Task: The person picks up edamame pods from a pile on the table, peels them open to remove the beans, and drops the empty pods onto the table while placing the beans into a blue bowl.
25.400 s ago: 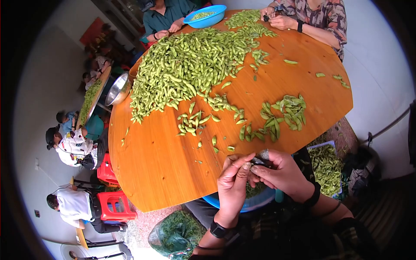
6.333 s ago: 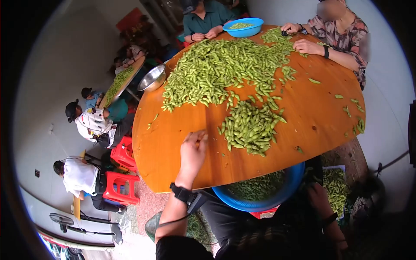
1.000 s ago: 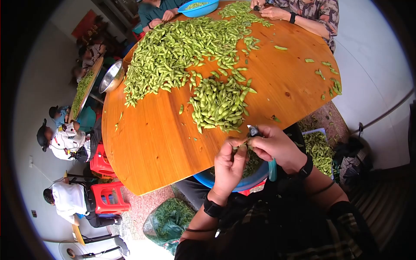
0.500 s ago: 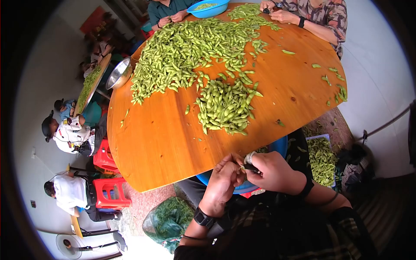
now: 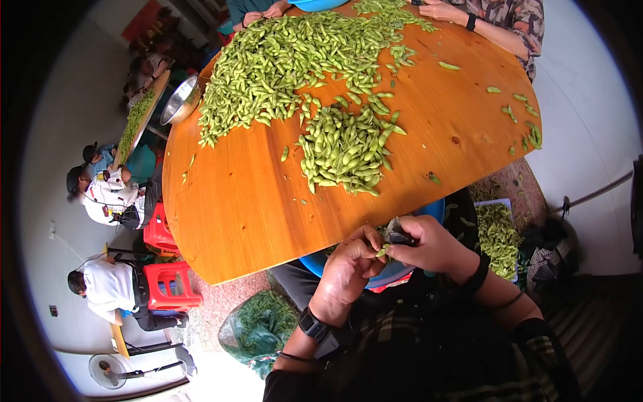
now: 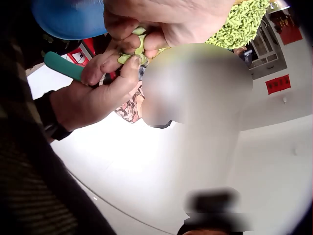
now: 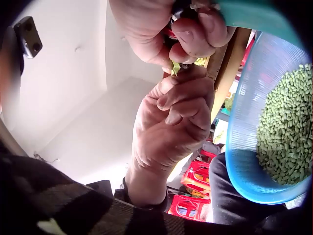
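Both hands meet over the table's near edge in the head view, fingertips close together. My left hand [image 5: 345, 271] pinches a green soybean pod [image 6: 140, 48], which looks split in the left wrist view. My right hand [image 5: 432, 246] grips a tool with a teal handle [image 6: 63, 66]; its working end is mostly hidden among the fingers. The right thumb and fingertip also pinch the pod's other end. Below the hands sits a blue basin [image 7: 244, 132] of shelled green beans [image 7: 288, 125]. A small heap of pods [image 5: 345, 151] lies on the wooden table [image 5: 234, 221] in front.
A large mound of pods [image 5: 281, 74] covers the table's far left, beside a steel bowl [image 5: 181, 99]. Two people sit across the table. A crate of pods [image 5: 497, 234] stands at the right, a green net bag [image 5: 261, 328] on the floor at the left.
Several seconds ago the left hand was over the table and the right low by the lap; now they work together. Over the last second the fingers have shifted on a pod; the small heap stays put.
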Demonstrator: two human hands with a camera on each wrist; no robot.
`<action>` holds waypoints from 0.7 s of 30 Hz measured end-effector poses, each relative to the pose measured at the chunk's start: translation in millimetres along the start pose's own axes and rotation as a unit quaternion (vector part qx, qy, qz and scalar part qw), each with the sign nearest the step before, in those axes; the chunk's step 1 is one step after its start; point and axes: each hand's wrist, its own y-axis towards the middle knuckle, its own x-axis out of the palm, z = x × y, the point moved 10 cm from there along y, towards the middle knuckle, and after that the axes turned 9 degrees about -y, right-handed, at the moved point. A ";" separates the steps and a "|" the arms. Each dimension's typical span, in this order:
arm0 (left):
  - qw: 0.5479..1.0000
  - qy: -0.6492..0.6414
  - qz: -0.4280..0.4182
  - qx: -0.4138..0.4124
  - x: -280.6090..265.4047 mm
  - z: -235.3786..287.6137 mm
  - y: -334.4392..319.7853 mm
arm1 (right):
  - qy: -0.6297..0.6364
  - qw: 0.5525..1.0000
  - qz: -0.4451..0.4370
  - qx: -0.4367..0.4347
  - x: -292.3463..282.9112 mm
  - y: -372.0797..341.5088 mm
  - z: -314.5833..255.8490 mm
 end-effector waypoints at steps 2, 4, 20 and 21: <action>0.999 0.001 -0.048 -0.004 4.3 0.8 1.5 | 0.053 0.996 -0.019 0.062 1.8 0.1 2.5; 0.999 -0.003 -0.047 -0.006 1.6 0.7 1.6 | 0.103 0.986 -0.039 0.124 5.4 -1.4 8.0; 0.963 0.237 -0.002 0.126 8.3 26.9 -10.0 | -0.289 0.943 0.113 -0.117 -8.4 -3.9 -55.7; 0.961 0.242 0.012 0.132 7.9 32.6 -11.6 | -0.338 0.924 0.113 -0.141 -6.2 -4.9 -65.1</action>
